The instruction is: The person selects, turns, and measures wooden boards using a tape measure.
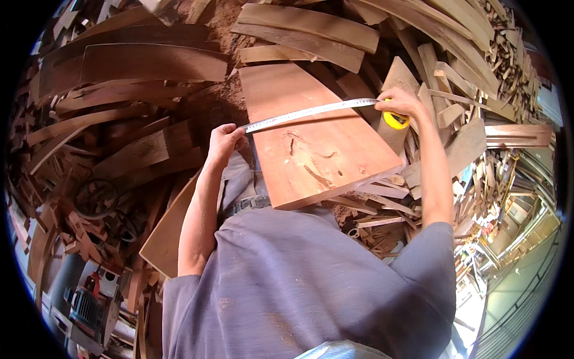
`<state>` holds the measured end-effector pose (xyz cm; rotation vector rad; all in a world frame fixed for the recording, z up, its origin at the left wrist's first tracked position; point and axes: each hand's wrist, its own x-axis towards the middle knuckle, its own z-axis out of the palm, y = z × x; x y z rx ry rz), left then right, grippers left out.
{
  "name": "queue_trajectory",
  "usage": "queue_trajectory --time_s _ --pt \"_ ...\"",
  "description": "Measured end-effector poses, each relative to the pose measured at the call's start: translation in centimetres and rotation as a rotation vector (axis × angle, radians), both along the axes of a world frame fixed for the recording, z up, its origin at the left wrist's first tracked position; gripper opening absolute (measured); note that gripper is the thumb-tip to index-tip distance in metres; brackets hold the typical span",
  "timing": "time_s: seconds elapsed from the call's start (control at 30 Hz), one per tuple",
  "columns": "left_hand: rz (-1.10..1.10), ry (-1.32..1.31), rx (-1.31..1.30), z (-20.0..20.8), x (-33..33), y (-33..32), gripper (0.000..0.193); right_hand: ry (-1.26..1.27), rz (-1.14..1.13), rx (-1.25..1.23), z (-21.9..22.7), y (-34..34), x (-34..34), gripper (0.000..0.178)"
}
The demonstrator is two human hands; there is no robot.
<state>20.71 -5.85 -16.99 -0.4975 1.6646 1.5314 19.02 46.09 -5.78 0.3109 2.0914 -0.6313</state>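
Crosswise over the wide wooden board (317,146) runs the pale blade (311,112) of a yellow tape measure (396,120); whether it touches the wood along its whole length, I cannot tell. At the board's left edge, the left hand (226,140) pinches the blade's end between thumb and bent fingers. Past the board's right edge, the right hand (399,103) grips the tape measure, its yellow case showing below the fingers. Dark hollows mark the board's near half. Curved timbers (311,24) lie beyond its far end, brown planks (155,63) to its left, and a grey shirt (299,269) fills the space at its near end.
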Motion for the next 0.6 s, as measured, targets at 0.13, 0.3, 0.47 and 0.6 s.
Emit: queue_trajectory --time_s 0.13,0.3,0.47,0.6 --pt "-0.078 -0.012 -0.135 -2.6 1.0 1.4 0.021 0.008 -0.080 0.064 -3.5 1.1 1.6 0.036" --pt "-0.214 -0.009 -0.302 -1.2 -0.3 2.5 0.022 0.114 -0.116 0.194 -6.4 1.9 3.2 0.037" --pt "-0.214 -0.046 -0.293 0.0 -1.6 3.5 0.021 0.065 -0.180 0.231 -8.4 2.0 3.6 0.034" --pt "-0.259 -0.042 -0.306 -0.2 -1.6 3.4 0.022 0.076 -0.233 0.234 -10.0 2.3 4.6 0.034"
